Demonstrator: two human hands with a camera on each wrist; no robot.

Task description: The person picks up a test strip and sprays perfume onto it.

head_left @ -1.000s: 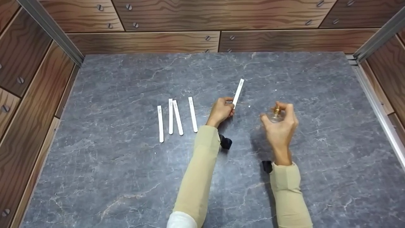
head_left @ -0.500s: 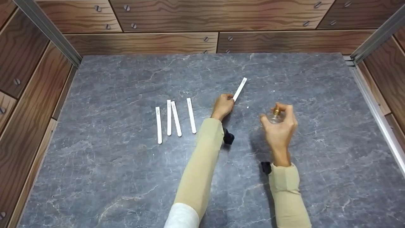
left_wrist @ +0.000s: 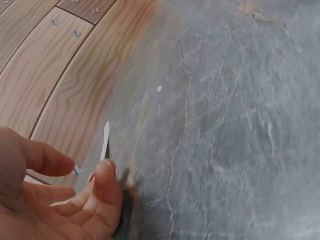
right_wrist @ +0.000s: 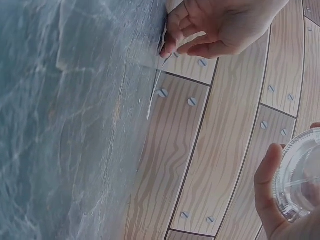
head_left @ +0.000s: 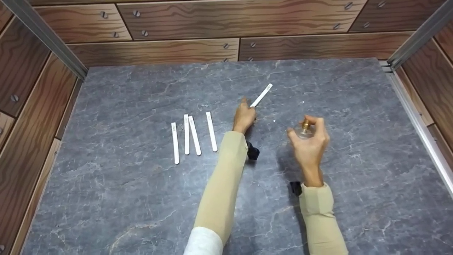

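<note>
The right hand [head_left: 308, 147] gripped a gold-topped bottle [head_left: 305, 125]; whether the left hand [head_left: 244, 116] held the illegibly printed strip [head_left: 262, 95] at its fingers was unclear.

What is shown appears to be a boxed-in booth of the sort set up in a lab or studio; which of the two cannot be told. Under the fingers [head_left: 244, 102] of the left hand [head_left: 244, 117], a grey tabletop [head_left: 106, 198] veined like stone is seen. Beyond them it is closed off by a back wall [head_left: 177, 21], where planks and screws look printed. Far left and far right of them, corners are framed by metal posts [head_left: 50, 39]. Behind them, black cameras [head_left: 253, 151] are worn at the wrists.
</note>
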